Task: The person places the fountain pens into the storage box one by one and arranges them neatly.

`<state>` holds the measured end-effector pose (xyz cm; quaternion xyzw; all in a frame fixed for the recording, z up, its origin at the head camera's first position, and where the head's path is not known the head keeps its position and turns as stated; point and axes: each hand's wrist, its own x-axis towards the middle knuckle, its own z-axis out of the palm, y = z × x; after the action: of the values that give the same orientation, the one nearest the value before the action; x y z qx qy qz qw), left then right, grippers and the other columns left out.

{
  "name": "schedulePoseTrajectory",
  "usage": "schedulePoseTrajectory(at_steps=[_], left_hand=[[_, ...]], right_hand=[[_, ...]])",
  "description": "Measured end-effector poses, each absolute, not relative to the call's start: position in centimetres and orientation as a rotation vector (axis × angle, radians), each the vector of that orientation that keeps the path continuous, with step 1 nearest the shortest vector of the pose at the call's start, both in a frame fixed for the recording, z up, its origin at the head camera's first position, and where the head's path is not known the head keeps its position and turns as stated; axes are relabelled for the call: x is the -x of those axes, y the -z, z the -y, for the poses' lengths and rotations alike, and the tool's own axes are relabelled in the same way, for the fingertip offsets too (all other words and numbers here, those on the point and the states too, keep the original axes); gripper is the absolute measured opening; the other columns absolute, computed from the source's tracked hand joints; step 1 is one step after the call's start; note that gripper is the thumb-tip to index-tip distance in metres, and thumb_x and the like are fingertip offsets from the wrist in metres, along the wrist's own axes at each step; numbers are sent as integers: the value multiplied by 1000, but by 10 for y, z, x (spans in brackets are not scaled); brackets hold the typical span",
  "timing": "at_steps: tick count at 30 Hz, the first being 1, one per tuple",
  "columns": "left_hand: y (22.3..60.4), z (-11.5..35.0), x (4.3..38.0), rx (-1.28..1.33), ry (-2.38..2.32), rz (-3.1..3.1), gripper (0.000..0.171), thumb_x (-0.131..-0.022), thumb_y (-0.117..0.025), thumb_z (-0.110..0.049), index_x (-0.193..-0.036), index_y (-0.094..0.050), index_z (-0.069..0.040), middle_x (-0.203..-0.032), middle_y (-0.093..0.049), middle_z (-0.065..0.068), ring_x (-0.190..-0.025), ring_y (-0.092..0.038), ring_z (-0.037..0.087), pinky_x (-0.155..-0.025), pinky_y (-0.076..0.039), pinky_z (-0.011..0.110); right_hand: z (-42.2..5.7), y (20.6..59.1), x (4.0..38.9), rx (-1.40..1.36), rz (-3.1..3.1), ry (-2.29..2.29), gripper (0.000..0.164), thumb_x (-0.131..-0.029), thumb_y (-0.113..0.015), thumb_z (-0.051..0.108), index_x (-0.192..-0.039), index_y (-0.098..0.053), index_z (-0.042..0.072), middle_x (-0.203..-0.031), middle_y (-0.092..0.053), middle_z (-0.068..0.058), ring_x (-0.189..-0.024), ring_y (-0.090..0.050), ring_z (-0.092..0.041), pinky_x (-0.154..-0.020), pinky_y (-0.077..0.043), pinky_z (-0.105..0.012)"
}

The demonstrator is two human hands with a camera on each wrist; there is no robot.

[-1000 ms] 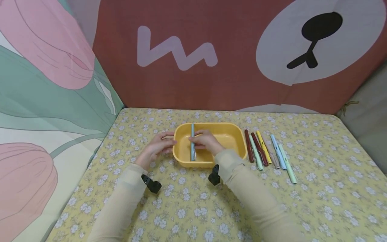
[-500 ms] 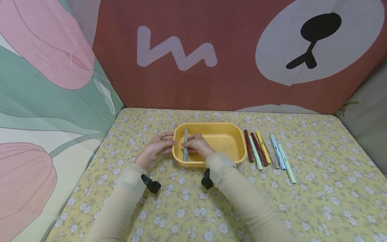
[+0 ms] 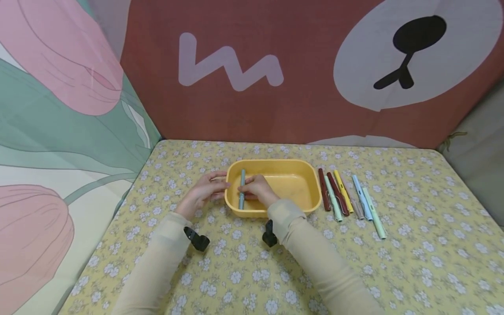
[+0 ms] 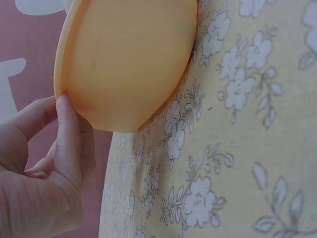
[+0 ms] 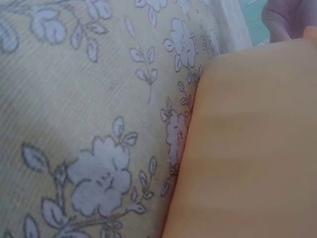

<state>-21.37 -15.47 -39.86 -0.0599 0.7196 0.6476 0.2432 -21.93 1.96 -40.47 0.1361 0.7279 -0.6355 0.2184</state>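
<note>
A yellow plastic tray [image 3: 293, 188] with rounded corners stands in the middle of the table. Inside its left end my right hand [image 3: 258, 189] pinches a blue-grey pen [image 3: 242, 177], which points away from me, low in the tray. My left hand [image 3: 201, 193] is at the tray's left end, fingers fairly straight, fingertips right at the rim. The left wrist view shows these fingertips against the tray's outer wall [image 4: 124, 64]. In the right wrist view the tray's side [image 5: 252, 144] hides my right hand and the pen.
Right of the tray lies a row of several pens: dark red [image 3: 324, 190], pale green [image 3: 334, 199], yellow [image 3: 343, 191], grey-pink [image 3: 354, 203], light blue [image 3: 362, 197] and others. A flowered yellow cloth [image 3: 252, 280] covers the table. Printed fabric walls [image 3: 252, 118] stand behind and at the left.
My right hand has moved left with the pen, lowering it into the tray's left end, and has stayed nearly still over the last half second. My left hand has not moved.
</note>
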Motion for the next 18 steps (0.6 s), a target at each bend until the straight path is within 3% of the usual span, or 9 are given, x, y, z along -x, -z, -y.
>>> schedulePoseTrajectory(at_steps=[7,18], left_hand=[[399,155,214,167,-1771,-1956,55,-94,-60,-8,-144,-38,-9,-141,-47,20,-81,-66,6,-66,-59,14],[398,154,214,191,-1777,-1952,55,-93,-60,-8,-144,-39,-9,-141,-48,20,-76,-66,5,-64,-58,13]], right_hand=[[-20,408,220,-374,-2073,1728,21,-83,-71,1,-99,-58,-2,-74,-56,0,-55,-59,-6,-58,-58,-21],[-23,403,218,-366,-2134,1635,29,-85,-69,2,-111,-61,-4,-76,-58,-3,-57,-58,-8,-59,-58,-23]])
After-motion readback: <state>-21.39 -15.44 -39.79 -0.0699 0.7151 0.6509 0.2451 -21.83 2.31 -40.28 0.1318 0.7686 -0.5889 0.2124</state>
